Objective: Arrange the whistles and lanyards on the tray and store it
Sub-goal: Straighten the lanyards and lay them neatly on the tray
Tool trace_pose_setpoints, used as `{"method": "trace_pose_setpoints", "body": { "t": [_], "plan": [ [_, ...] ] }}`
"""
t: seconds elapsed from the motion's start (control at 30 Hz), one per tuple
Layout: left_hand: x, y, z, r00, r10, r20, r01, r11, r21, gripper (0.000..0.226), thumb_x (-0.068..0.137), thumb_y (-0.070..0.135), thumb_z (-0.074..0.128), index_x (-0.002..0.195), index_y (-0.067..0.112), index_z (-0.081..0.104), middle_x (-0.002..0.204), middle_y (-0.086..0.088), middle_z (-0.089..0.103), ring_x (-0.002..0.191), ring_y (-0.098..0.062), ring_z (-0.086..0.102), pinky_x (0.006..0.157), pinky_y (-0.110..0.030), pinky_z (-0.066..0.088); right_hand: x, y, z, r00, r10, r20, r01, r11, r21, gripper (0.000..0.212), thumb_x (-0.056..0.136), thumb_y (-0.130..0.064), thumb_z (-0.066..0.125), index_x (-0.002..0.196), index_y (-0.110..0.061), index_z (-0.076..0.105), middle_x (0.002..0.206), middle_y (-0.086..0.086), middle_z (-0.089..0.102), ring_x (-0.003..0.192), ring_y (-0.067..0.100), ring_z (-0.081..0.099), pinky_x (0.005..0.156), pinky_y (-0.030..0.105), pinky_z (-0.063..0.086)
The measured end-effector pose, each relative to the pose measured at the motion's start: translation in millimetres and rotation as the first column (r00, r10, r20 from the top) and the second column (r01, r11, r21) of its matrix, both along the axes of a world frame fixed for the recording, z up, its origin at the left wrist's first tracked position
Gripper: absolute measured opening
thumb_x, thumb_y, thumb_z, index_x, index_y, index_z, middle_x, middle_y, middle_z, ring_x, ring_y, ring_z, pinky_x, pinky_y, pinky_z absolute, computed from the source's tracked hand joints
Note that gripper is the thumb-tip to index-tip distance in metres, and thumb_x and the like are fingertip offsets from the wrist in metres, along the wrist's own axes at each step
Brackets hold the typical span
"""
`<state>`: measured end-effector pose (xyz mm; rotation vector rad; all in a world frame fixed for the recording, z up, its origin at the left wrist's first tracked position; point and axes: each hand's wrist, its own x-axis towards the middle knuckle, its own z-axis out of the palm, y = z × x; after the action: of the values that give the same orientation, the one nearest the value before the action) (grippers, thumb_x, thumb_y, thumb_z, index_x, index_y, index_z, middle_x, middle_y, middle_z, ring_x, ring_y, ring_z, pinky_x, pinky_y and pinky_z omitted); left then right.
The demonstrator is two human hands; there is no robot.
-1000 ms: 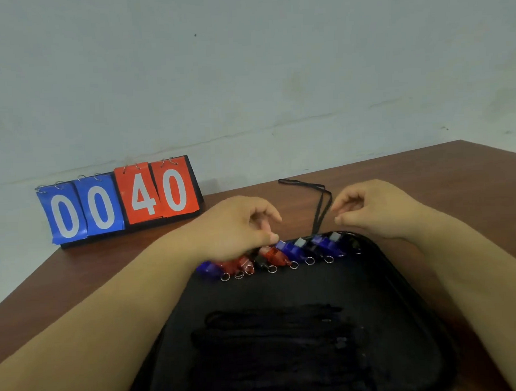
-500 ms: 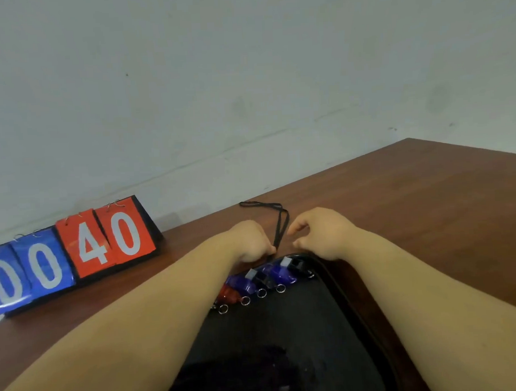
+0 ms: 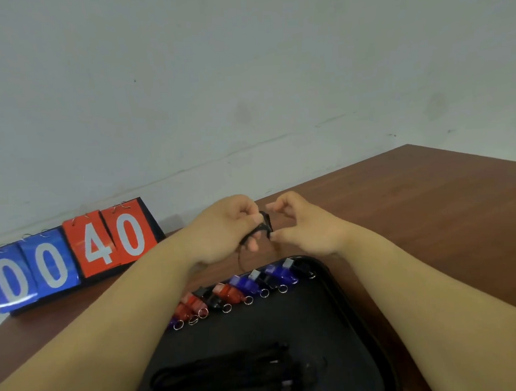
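Note:
A black tray [image 3: 356,315] lies on the brown table in front of me. Several red, blue and black whistles [image 3: 240,287] with metal rings stand in a row along its far edge. A pile of black lanyards [image 3: 229,374] rests at the tray's near side. Above the table beyond the tray, my left hand [image 3: 225,229] grips a bunched black lanyard [image 3: 265,224], one strand hanging down toward the whistles. My right hand [image 3: 299,223] pinches the same lanyard from the right with thumb and forefinger.
A flip scoreboard [image 3: 73,256] reading 00 in blue and 40 in red stands at the back left against the grey wall. The brown table [image 3: 429,211] stretches to the right, its far corner near the wall.
The lanyard that lay stretched on the table behind the tray is now lifted and bunched between both hands. The hands have risen off the table, and the view has shifted slightly.

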<state>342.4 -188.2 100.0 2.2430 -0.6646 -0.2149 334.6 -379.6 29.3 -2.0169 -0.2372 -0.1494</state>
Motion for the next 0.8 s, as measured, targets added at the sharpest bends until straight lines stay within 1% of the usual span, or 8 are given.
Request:
{"method": "trace_pose_setpoints", "body": {
  "t": [0.13,0.23,0.33,0.47,0.57,0.63,0.7,0.8],
  "plan": [
    [-31,20,7,0.996,0.037,0.085,-0.023,0.986,-0.163,0.015,0.105,0.018,0.053,0.093,0.014,0.06,0.05,0.006,0.054,0.053,-0.008,0.046,0.059,-0.021,0.04,-15,15,12,0.955,0.285,-0.076,-0.265,0.941,0.209,0.028,0.093,-0.001,0.065,0.112,-0.014,0.048,0.099,-0.007,0.075,0.093,0.009,0.068,0.079,0.024,0.053],
    [-35,39,4,0.994,0.096,0.055,-0.071,0.935,-0.348,0.019,0.102,0.02,0.059,0.085,0.023,0.066,0.054,0.005,0.052,0.057,-0.013,0.047,0.067,-0.03,0.042,-25,19,15,0.907,0.411,-0.088,-0.372,0.882,0.289,0.019,0.096,0.007,0.058,0.107,-0.006,0.051,0.096,0.005,0.075,0.1,0.019,0.074,0.089,0.027,0.055],
    [-32,61,-2,0.988,0.132,-0.078,-0.153,0.857,-0.491,0.024,0.098,0.016,0.065,0.08,0.03,0.073,0.062,0.004,0.056,0.057,-0.01,0.049,0.061,-0.027,0.046,-31,19,19,0.851,0.515,-0.101,-0.399,0.759,0.515,0.021,0.093,0.005,0.061,0.102,-0.01,0.05,0.081,0.01,0.069,0.073,0.023,0.068,0.082,0.033,0.055],
    [-36,91,-5,0.975,0.075,-0.211,-0.177,0.835,-0.521,0.017,0.083,0.012,0.074,0.088,0.028,0.079,0.07,0.001,0.065,0.064,-0.012,0.06,0.059,-0.021,0.052,-33,20,24,0.891,0.448,-0.072,-0.313,0.722,0.618,0.018,0.093,0.005,0.062,0.1,-0.01,0.054,0.063,0.001,0.064,0.058,0.018,0.042,0.069,0.031,0.056],
    [-39,108,-9,0.989,0.145,-0.009,-0.144,0.974,-0.175,0.022,0.09,0.015,0.075,0.093,0.037,0.078,0.083,0.007,0.074,0.077,-0.012,0.071,0.073,-0.027,0.055,-33,24,24,0.94,0.331,-0.079,-0.197,0.718,0.667,0.011,0.089,0.004,0.064,0.091,-0.007,0.061,0.067,0.006,0.064,0.05,0.01,0.042,0.06,0.026,0.053],
    [-43,109,-10,0.985,0.149,0.083,-0.147,0.989,-0.028,0.018,0.092,0.02,0.074,0.092,0.038,0.077,0.089,0.011,0.075,0.083,-0.009,0.073,0.074,-0.024,0.056,-33,25,24,0.961,0.261,-0.09,-0.147,0.76,0.633,0.008,0.092,0.004,0.063,0.09,-0.004,0.063,0.063,0.003,0.064,0.05,0.008,0.043,0.062,0.026,0.052],
    [-45,109,-12,0.973,0.174,0.149,-0.172,0.985,-0.032,0.014,0.092,0.023,0.074,0.091,0.037,0.077,0.089,0.013,0.075,0.084,-0.005,0.072,0.076,-0.022,0.054,-33,26,23,0.975,0.199,-0.095,-0.106,0.802,0.588,0.009,0.092,0.004,0.065,0.088,-0.004,0.066,0.061,0.001,0.065,0.051,0.009,0.044,0.066,0.029,0.05],
    [-42,116,-17,0.941,0.31,0.137,-0.265,0.926,-0.27,0.014,0.088,0.022,0.077,0.089,0.036,0.078,0.087,0.01,0.076,0.083,-0.006,0.07,0.079,-0.028,0.052,-35,31,25,0.987,0.141,-0.078,-0.074,0.824,0.561,0.012,0.091,0.004,0.066,0.084,-0.006,0.069,0.063,0.002,0.067,0.048,0.008,0.046,0.07,0.033,0.048]
  ]
}}
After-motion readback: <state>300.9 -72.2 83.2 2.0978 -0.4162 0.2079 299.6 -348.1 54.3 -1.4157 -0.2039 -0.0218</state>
